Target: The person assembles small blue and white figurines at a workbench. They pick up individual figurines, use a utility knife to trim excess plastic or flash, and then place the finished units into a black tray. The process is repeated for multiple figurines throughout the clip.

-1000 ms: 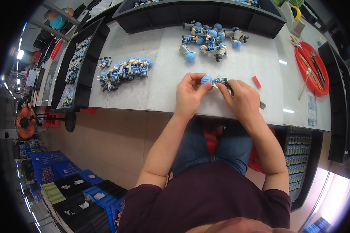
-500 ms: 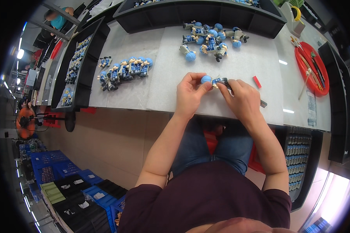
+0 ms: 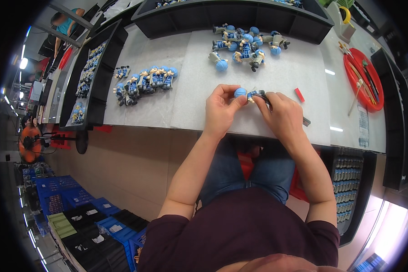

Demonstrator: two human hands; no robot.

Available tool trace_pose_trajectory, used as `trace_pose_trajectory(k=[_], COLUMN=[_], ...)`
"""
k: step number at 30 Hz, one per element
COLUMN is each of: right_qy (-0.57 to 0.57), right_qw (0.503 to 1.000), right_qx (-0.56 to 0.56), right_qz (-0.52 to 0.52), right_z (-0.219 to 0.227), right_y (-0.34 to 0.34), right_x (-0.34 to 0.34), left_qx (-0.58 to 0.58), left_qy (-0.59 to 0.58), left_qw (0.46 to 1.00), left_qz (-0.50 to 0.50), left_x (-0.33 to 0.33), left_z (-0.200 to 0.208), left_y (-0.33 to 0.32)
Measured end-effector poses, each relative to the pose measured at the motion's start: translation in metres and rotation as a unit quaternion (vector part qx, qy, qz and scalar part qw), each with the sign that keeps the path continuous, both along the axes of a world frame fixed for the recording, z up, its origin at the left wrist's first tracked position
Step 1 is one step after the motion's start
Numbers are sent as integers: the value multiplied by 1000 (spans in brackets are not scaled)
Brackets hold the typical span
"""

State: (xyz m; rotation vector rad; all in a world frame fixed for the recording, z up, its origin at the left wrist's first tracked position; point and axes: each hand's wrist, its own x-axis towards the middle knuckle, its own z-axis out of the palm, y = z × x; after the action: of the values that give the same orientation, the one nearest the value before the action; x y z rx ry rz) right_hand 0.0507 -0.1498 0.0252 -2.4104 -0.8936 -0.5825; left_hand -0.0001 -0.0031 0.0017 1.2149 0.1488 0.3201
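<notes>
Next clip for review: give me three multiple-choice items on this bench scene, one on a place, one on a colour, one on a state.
1. Where does the red tray sit?
A. at the person's right
B. at the person's left
C. on the floor

2. What colour is the head of the small figure held over the white mat?
A. red
B. blue
C. green

3. How is that figure held?
A. lying untouched
B. by the left hand alone
C. between both hands

Answers: 1 A, the tray lies at the bench's right end. 2 B, the round head is blue. 3 C, the left hand and the right hand both grip it.
</notes>
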Motion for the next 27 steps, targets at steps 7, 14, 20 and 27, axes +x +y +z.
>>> trace_pose_trajectory(k=[7, 14, 20, 27], right_qy=[-25, -32, -27, -38], right_qw=[1000, 999, 1000, 999], right_qx=[3, -1, 6, 5], right_qz=[8, 10, 4, 6], right_z=[0, 1, -1, 0], right_y=[-1, -1, -1, -1], right_x=[1, 2, 2, 1], left_qx=[4, 5, 7, 5], left_qy=[3, 4, 6, 4], left_qw=[1000, 1000, 1000, 1000], left_qz=[3, 4, 0, 7], left_x=[1, 0, 1, 1], left_z=[0, 1, 1, 1], left_y=[0, -1, -1, -1])
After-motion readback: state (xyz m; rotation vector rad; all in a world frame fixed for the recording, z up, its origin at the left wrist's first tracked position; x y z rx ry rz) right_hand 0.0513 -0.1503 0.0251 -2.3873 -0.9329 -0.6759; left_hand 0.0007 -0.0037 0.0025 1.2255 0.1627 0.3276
